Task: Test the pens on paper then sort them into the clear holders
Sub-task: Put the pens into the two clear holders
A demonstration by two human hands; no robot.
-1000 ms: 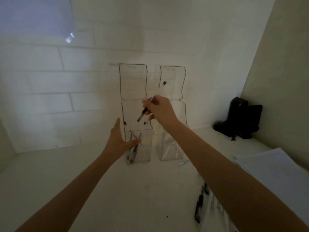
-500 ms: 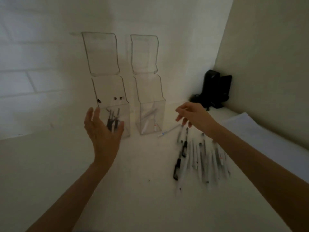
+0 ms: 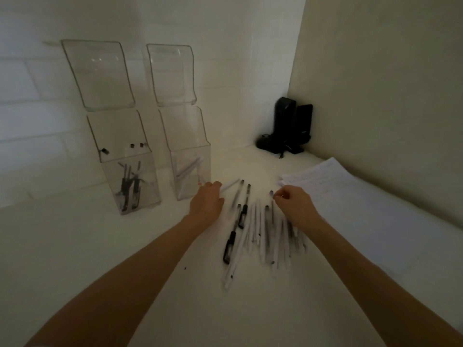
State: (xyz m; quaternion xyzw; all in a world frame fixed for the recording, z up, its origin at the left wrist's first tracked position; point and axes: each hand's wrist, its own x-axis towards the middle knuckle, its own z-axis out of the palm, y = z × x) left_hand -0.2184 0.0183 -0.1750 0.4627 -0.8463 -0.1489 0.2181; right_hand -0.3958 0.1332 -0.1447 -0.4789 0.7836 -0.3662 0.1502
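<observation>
Over the pile of pens (image 3: 263, 234) on the worktop (image 3: 125, 246), the right hand (image 3: 294, 205) pinches the top end of one pen (image 3: 271, 196). The left hand (image 3: 206, 202), fingers bent down, sits against a white pen (image 3: 230, 185); I cannot tell whether it grips. Behind stand the left clear holder (image 3: 130, 181), with dark pens inside, and the right clear holder (image 3: 190, 171). Paper (image 3: 350, 196) lies to the right.

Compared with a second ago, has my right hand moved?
Yes. The right hand has dropped from in front of the clear holders to the loose pens, right of both.

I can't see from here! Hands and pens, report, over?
Left hand beside right holder, grip unclear. Right hand pinching a pen at the pile. Nothing in the way.
</observation>
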